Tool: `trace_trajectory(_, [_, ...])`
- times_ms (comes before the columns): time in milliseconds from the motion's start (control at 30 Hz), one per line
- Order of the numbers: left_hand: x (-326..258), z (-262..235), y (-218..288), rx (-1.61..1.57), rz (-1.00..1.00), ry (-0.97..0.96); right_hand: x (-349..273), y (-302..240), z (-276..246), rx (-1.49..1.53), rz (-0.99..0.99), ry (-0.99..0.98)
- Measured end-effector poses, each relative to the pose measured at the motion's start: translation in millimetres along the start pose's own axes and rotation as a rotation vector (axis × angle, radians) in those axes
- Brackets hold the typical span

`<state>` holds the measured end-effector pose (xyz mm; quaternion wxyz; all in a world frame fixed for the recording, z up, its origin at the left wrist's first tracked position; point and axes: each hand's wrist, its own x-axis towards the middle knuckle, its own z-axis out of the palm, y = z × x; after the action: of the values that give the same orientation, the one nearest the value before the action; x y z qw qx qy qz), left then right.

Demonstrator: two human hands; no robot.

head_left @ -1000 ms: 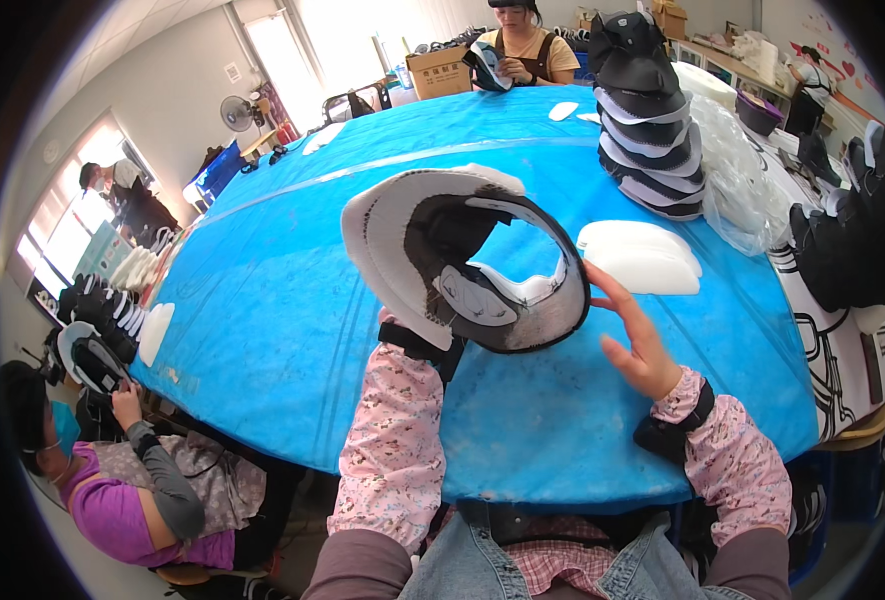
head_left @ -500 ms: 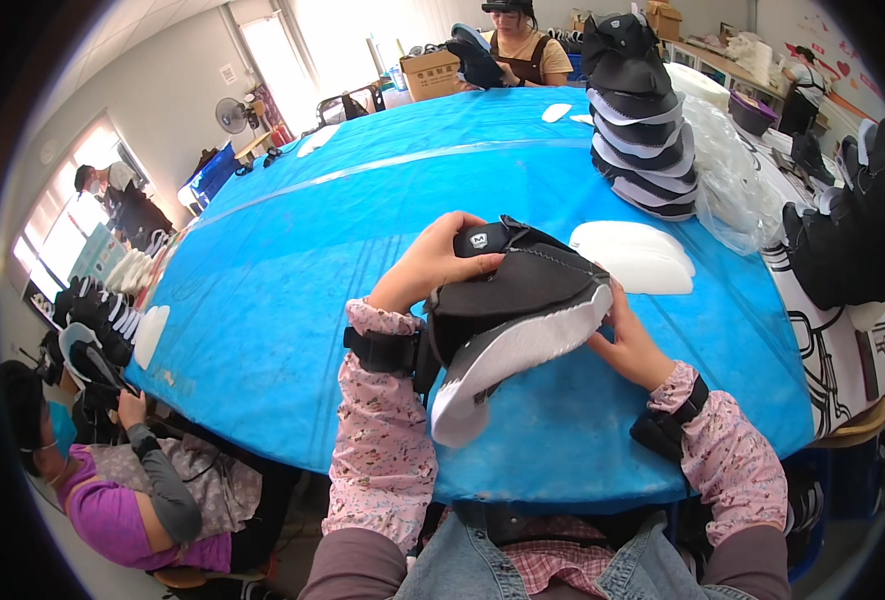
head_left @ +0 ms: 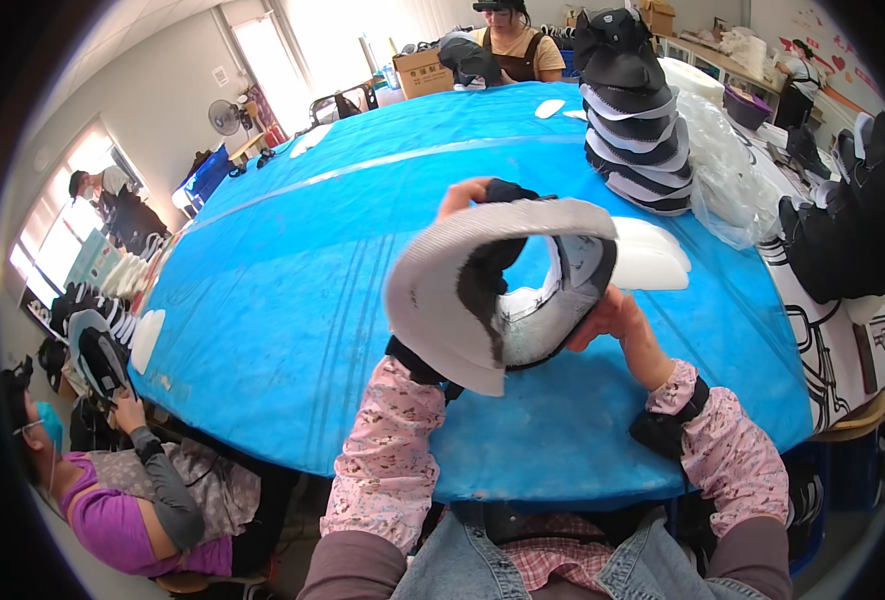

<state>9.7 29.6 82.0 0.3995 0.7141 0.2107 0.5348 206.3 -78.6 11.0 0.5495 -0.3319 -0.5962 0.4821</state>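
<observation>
I hold a black-and-white shoe upper [head_left: 493, 285] above the blue table [head_left: 293, 290], its pale underside and the opening turned toward me. My left hand [head_left: 468, 195] grips it from behind at the top, only the fingertips showing over the edge. My right hand [head_left: 623, 325] holds its right lower side, thumb against the grey lining. A white insole [head_left: 653, 255] lies on the table just right of the upper.
A tall stack of black-and-white uppers [head_left: 633, 120] stands at the back right beside clear plastic bags [head_left: 728, 180]. A person [head_left: 133, 480] sits at my lower left holding a shoe. Another person [head_left: 513, 40] works across the table near a cardboard box [head_left: 423, 72].
The upper has been turned over: half a second ago its black outside faced me, now the pale underside and opening do. My left hand has gone behind it.
</observation>
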Motion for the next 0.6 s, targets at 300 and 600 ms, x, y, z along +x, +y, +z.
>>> trace_trajectory(300, [-3, -2, 8, 0.515, 0.191, 0.011, 0, 4, 1, -0.203, 0.008, 0.180])
trace_trajectory(600, [9, -16, 12, 0.443, -0.001, -0.128, -1, 15, -12, -0.356, -0.070, 0.283])
